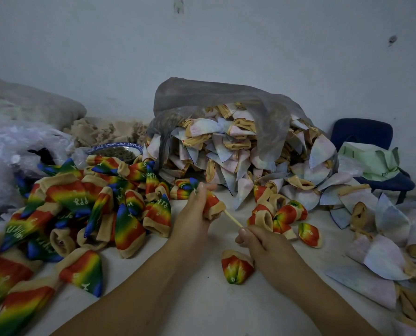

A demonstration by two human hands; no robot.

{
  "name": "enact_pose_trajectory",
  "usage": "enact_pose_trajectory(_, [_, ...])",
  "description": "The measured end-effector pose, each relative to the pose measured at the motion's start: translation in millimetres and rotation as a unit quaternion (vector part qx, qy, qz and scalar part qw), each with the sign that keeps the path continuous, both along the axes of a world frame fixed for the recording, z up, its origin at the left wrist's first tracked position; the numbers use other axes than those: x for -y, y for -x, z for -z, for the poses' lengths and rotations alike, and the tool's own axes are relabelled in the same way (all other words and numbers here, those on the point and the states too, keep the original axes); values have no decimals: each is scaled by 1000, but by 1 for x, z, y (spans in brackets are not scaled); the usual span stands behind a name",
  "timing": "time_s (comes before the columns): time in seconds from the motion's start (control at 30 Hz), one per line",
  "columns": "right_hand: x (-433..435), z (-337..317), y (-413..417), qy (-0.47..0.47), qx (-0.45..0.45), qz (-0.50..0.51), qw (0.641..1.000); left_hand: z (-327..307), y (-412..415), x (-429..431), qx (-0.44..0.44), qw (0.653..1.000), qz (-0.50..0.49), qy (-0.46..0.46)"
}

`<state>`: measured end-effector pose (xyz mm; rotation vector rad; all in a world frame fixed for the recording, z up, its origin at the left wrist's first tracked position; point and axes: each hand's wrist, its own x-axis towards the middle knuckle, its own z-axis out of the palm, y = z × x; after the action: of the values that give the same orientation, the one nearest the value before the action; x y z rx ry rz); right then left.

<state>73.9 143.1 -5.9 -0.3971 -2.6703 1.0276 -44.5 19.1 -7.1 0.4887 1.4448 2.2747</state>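
Stick [233, 220] pinched by right hand [262, 243] — left hand [193, 214] grips rainbow cone [213, 204] (tip inside).

I see the left hand [194, 209] gripping a rainbow fabric cone [213, 202] above the white desk [202, 309]. The right hand [262, 243] pinches a thin wooden stick [233, 220], whose far end sits in the cone's tan opening. More rainbow cones [80, 204] are heaped to the left, and a grey plastic bag [202, 98] spilling pale cones [238, 151] lies behind.
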Motion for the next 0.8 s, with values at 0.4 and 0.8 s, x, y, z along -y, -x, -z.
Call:
enact_pose_trajectory(0.4, [-4,1,0,11,-21,2,1000,-2,4,5,-1,997,-51,66])
enact_pose_trajectory(0.8, [-14,-6,-5,-78,-1,11,997,-1,5,3,107,993,-58,2])
